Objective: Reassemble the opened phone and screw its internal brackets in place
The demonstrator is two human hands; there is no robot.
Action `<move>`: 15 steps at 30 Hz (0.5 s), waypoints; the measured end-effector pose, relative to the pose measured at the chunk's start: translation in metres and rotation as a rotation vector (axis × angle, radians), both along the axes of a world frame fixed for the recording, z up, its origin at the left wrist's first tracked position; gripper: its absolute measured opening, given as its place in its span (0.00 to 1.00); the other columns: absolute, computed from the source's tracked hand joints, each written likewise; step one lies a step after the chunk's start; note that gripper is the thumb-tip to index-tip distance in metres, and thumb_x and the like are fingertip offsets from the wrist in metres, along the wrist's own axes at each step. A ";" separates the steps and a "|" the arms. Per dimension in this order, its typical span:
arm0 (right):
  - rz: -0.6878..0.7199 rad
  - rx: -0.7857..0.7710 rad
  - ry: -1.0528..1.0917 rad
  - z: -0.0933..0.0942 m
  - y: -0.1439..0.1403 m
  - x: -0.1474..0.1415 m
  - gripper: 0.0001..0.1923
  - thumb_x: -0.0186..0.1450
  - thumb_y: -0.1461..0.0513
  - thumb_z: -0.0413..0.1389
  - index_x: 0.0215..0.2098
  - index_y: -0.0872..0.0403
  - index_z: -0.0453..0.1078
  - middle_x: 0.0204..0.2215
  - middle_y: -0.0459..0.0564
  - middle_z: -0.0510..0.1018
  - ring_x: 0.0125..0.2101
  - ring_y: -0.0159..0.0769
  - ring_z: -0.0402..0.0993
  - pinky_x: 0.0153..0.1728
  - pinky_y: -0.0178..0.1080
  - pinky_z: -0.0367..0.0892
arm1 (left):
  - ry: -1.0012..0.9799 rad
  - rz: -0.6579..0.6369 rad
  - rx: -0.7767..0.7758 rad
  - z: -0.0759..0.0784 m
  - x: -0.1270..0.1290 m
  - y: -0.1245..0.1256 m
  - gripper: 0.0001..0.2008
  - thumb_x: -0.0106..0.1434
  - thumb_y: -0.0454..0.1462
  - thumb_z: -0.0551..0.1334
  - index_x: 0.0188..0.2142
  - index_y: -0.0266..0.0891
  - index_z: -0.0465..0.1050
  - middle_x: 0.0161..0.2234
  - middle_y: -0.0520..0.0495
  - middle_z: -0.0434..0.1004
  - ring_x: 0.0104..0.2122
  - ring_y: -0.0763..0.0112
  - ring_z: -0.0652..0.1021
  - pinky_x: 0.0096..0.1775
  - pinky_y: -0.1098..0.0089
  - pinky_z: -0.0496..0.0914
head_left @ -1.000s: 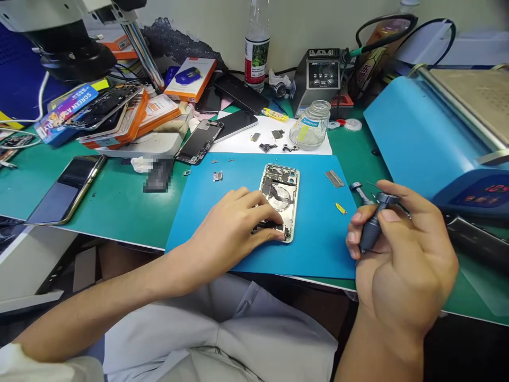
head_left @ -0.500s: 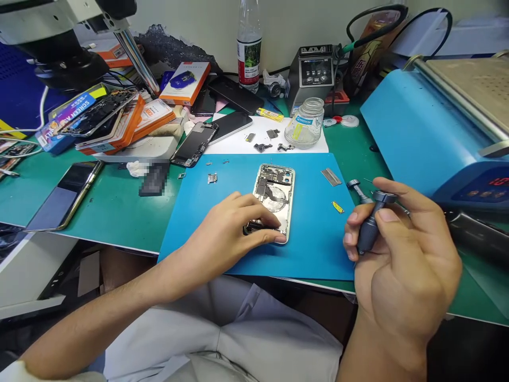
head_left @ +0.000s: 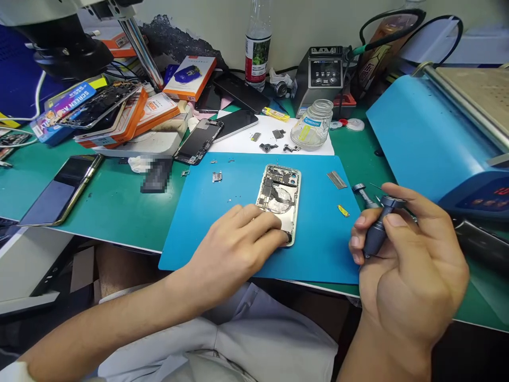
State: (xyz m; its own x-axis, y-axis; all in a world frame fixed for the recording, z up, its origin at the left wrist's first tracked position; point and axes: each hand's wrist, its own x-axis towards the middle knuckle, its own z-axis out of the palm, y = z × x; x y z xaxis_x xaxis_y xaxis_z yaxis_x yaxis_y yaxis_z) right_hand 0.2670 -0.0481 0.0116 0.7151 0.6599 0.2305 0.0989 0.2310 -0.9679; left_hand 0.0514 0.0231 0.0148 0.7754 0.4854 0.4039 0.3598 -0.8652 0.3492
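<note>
An opened phone body (head_left: pixel 280 197) with its insides showing lies on a blue work mat (head_left: pixel 222 212). My left hand (head_left: pixel 234 245) rests on the phone's near end, fingers curled over it and pressing it down. My right hand (head_left: pixel 405 265) is to the right of the mat, raised off the table, and grips a dark grey precision screwdriver (head_left: pixel 377 231) upright between thumb and fingers. A second screwdriver (head_left: pixel 362 194) lies just behind it on the green mat.
Small loose parts and a metal strip (head_left: pixel 336 179) lie on the blue mat. A glass jar (head_left: pixel 313 125), a soldering station (head_left: pixel 325 74) and a bottle (head_left: pixel 257 48) stand at the back. A blue machine (head_left: pixel 429 132) fills the right. Phones and boxes are stacked left.
My left hand has slid further over the phone's near end, covering the dark part seen there before. My right hand with the screwdriver has hardly moved.
</note>
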 end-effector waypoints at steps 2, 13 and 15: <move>-0.002 -0.007 -0.001 0.000 0.001 -0.001 0.19 0.66 0.57 0.63 0.54 0.50 0.82 0.28 0.48 0.75 0.26 0.35 0.72 0.17 0.33 0.59 | 0.026 -0.039 0.101 0.001 -0.004 -0.005 0.12 0.82 0.36 0.59 0.51 0.36 0.82 0.50 0.46 0.87 0.46 0.62 0.79 0.45 0.60 0.67; -0.079 0.036 -0.027 0.001 0.008 0.000 0.19 0.66 0.60 0.63 0.55 0.48 0.81 0.29 0.48 0.76 0.24 0.36 0.71 0.17 0.36 0.64 | 0.102 -0.059 0.209 -0.001 -0.020 -0.014 0.17 0.82 0.31 0.57 0.66 0.34 0.74 0.61 0.49 0.84 0.54 0.63 0.76 0.54 0.59 0.67; -0.140 0.132 -0.150 0.000 0.009 -0.002 0.20 0.67 0.61 0.64 0.57 0.41 0.79 0.41 0.47 0.80 0.30 0.35 0.76 0.29 0.43 0.79 | 0.122 -0.051 0.223 -0.001 -0.019 -0.017 0.20 0.81 0.32 0.59 0.69 0.31 0.71 0.63 0.47 0.83 0.51 0.62 0.76 0.51 0.58 0.68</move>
